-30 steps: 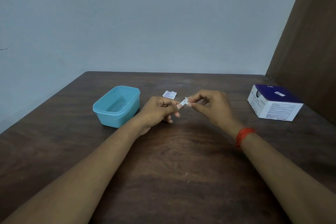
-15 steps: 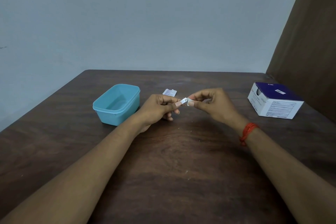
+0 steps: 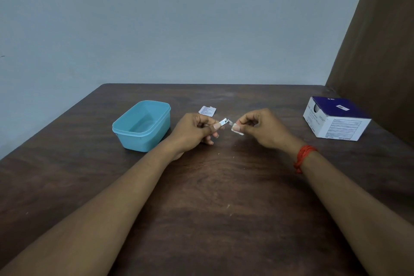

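Hands are separating: 0.5 s ago both were meeting on one small item, now a gap is showing between them. Currently the left hand (image 3: 192, 129) is pinching a small silver metal piece (image 3: 224, 122) between thumb and curled fingers, its tip sticking out toward 3 o'clock. Meanwhile the right hand (image 3: 262, 127) is pinching a small white pad (image 3: 238, 130) between thumb and forefinger, other fingers curling in. Pad is hanging just beside the metal piece, at its 4 o'clock, apparently not touching. Both items are being held above the surface (image 3: 224, 186), mid-frame. Exactly what the metal piece is: cannot tell, too small.

An open blue plastic tub (image 3: 143, 139) is sitting at 9 o'clock of the left hand, near but apart. A torn printed wrapper (image 3: 207, 111) is lying flat at 12 o'clock of that hand, just beyond the knuckles. A white-and-purple box (image 3: 336, 119) is sitting at 3 o'clock of the right hand, well apart. A red thread band (image 3: 302, 157) is wrapping the right wrist. Tub, wrapper and box are staying put.
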`<state>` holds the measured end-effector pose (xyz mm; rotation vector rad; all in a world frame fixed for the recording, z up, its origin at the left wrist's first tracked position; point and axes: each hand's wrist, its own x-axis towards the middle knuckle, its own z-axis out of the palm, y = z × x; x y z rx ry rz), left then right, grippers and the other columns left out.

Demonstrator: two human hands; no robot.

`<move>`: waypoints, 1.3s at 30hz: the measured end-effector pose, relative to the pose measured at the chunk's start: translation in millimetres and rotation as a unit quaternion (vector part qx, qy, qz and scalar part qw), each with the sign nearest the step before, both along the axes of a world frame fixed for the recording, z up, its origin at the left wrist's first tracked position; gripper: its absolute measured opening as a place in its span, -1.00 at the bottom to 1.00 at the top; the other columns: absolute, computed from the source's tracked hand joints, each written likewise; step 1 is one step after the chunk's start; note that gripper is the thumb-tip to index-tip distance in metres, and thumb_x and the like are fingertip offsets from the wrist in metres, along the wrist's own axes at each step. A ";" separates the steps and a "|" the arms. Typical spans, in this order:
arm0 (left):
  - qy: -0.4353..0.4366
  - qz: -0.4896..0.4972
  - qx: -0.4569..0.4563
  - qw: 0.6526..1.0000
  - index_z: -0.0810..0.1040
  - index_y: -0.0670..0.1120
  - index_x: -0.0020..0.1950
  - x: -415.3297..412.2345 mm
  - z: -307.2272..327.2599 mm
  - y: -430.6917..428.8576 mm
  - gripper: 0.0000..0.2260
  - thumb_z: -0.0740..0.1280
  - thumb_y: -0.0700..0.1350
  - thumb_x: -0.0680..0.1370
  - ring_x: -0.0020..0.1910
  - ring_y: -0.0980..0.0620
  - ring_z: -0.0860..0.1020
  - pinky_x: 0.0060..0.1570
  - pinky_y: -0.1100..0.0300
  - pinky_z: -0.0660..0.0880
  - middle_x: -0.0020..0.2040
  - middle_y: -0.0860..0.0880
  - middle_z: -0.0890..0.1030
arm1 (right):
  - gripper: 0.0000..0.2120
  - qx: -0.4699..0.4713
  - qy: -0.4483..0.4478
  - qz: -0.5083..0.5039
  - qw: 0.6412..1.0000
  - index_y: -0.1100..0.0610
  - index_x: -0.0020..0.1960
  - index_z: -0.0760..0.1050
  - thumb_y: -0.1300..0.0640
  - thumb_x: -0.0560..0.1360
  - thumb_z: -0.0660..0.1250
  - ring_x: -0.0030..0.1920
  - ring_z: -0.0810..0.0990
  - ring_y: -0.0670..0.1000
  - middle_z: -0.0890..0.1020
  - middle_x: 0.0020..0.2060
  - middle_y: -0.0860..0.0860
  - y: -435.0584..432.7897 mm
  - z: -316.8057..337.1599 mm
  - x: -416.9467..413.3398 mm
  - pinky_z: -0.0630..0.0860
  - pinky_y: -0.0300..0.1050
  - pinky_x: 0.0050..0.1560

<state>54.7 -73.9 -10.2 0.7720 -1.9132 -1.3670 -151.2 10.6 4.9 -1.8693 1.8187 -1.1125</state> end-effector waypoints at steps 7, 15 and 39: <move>-0.005 -0.006 -0.009 1.000 0.71 -0.12 0.00 -1.2 1.2 1.8 -0.93 0.45 -0.16 0.56 -0.39 0.11 0.53 -0.26 0.22 0.61 -0.30 -0.05 0.66 | -0.93 -0.016 -0.030 -0.009 0.999 0.00 -0.17 0.66 0.07 0.46 0.53 -0.38 0.49 -0.25 0.66 -0.33 -0.13 -4.2 -2.8 1.3 0.41 -0.35 -0.28; 0.027 -0.024 0.015 0.999 0.70 -0.08 -0.02 -0.6 4.2 6.5 -0.94 0.42 -0.20 0.57 -0.36 0.15 0.51 -0.24 0.27 0.60 -0.28 -0.07 0.68 | -0.90 0.006 -0.098 0.016 0.995 -0.02 -0.20 0.67 0.13 0.44 0.54 -0.34 0.55 -0.27 0.68 -0.36 -0.17 -0.7 -5.1 2.2 0.46 -0.36 -0.22; 0.028 -0.010 0.030 0.999 0.70 -0.14 0.05 1.8 1.9 2.6 -0.90 0.43 -0.16 0.57 -0.35 0.14 0.53 -0.20 0.23 0.63 -0.22 -0.08 0.72 | -0.83 0.014 -0.170 0.017 0.985 0.21 -0.14 0.64 0.13 0.41 0.57 -0.12 0.69 0.19 0.71 -0.20 0.32 1.3 -10.0 14.1 0.52 0.02 0.01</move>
